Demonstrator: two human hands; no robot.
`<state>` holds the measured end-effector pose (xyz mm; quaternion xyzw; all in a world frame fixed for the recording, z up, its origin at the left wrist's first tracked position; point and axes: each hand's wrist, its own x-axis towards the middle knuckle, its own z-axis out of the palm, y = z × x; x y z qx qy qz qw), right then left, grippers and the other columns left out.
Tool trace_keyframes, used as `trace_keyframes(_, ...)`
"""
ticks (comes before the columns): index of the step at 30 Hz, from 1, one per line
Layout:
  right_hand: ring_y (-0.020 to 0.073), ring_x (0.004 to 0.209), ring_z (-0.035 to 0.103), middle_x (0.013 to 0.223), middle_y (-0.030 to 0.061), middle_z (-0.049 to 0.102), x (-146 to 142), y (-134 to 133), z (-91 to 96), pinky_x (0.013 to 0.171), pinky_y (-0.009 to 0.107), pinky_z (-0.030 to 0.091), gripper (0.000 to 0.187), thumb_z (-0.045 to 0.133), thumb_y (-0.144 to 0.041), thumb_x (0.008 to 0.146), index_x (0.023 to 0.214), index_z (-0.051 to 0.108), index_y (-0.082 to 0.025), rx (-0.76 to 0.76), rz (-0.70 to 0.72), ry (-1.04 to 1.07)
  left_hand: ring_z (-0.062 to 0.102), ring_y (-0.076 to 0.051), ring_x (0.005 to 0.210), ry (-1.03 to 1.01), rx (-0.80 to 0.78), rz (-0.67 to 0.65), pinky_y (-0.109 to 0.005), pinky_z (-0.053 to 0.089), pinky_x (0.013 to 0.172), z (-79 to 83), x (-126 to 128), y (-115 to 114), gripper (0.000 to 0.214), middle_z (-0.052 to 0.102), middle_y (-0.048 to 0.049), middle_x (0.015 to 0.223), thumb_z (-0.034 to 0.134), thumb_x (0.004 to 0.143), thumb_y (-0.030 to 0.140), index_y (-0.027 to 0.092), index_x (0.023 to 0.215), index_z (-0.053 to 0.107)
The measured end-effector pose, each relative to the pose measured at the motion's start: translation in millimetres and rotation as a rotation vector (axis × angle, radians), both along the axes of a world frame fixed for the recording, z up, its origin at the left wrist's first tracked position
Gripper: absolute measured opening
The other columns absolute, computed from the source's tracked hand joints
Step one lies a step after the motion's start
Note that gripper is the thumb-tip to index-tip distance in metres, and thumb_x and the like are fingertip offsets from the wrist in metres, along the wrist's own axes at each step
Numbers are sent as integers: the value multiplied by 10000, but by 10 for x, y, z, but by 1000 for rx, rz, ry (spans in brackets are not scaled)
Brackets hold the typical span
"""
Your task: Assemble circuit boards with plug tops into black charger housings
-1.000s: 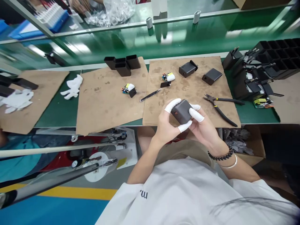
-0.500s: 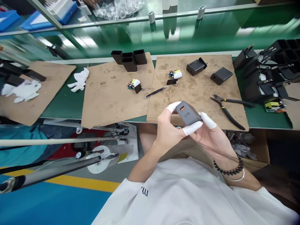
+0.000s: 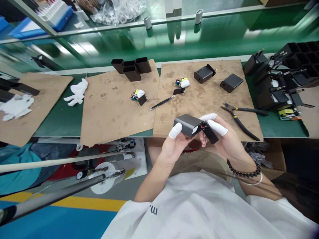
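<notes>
We hold a dark grey charger body (image 3: pixel 185 123) just above the near edge of the middle cardboard sheet (image 3: pixel 206 99), in front of our chest. Our left hand (image 3: pixel 174 144) is closed around it from below, with the capped thumb pressed on its near face. Our right hand (image 3: pixel 225 139) pinches the black end piece (image 3: pixel 211 133), which tilts away from the body at its right end; a bit of red (image 3: pixel 203 126) shows in the gap between them. White finger cots (image 3: pixel 175 130) cover three fingertips that we can see, one on the left hand and two on the right. On the sheets we count two closed chargers (image 3: pixel 204 73), two small circuit boards (image 3: pixel 181 83), one pair of tweezers (image 3: pixel 161 103) and one pair of cutters (image 3: pixel 240 116), which lies just to the right of our hands. Three empty black housings (image 3: pixel 131 68) stand close together at the far edge of the sheet on the left. Two white gloves (image 3: pixel 77 92) lie farther left. A black tray (image 3: pixel 299 49) heaped with dark parts sits at the right. The bench is a green mat (image 3: pixel 67 113) laid with brown, stained cardboard, and a glossy green conveyor (image 3: pixel 211 36) runs behind it under metal rails. The floor below is blue with a yellow stripe (image 3: pixel 74 203).
</notes>
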<state>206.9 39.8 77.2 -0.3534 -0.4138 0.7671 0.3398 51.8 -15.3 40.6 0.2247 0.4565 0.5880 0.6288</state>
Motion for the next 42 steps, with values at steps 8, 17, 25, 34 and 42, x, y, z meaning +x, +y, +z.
trace_keyframes(8,290,1037,776,1121,58,812,219,300,109,964,474,636,249,806,-285,847,1088,750,-270,856,170,-480,733,-334,1228,-202,-191,0,-490,600,1067,6,-97,14,709,790,-141,1228,822,644,772,214,1067,707)
trace_keyframes(17,366,1512,534,1652,91,533,156,635,205,1234,570,484,678,701,-222,909,1564,536,-289,1338,330,-622,602,-187,738,-327,-229,-26,-401,601,887,135,-92,33,663,364,24,551,809,741,707,248,554,369)
trace_keyframes(25,289,839,760,967,54,819,-360,970,468,740,410,612,289,810,-353,836,1107,773,-262,1255,610,-584,619,-192,660,115,97,-100,-404,573,805,105,-381,8,607,619,-10,621,784,711,801,217,825,666)
trace_keyframes(34,332,1190,715,758,95,757,-728,3269,613,980,383,560,432,880,-439,768,558,552,-253,1161,31,-1123,660,-197,671,1331,144,440,-312,448,670,-517,-609,89,271,752,-89,734,604,968,385,207,903,798)
trace_keyframes(42,423,1405,574,1435,314,652,-1694,3188,437,1173,605,422,448,880,-172,730,1128,725,-34,1178,160,-1146,690,-212,624,1542,263,510,-337,406,598,-588,-561,104,296,783,-99,724,560,1002,344,211,878,793)
